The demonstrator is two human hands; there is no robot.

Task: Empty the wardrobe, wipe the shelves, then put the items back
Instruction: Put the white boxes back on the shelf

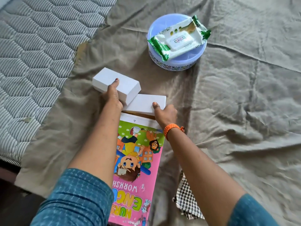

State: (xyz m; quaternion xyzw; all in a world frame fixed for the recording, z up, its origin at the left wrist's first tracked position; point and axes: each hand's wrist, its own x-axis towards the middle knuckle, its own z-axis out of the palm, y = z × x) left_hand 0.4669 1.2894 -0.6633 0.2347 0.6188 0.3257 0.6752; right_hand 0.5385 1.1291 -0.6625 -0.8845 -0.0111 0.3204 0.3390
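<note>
Left hand [112, 95] clasps upper white box [116, 84]; right hand [165, 114] clasps lower box [145, 103], overlapping, long axes angled; on bed [228, 111].

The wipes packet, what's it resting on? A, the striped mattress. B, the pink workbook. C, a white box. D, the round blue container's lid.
D: the wipes packet lies across the lid of the round blue container, apart from the workbook and both white boxes.
</note>
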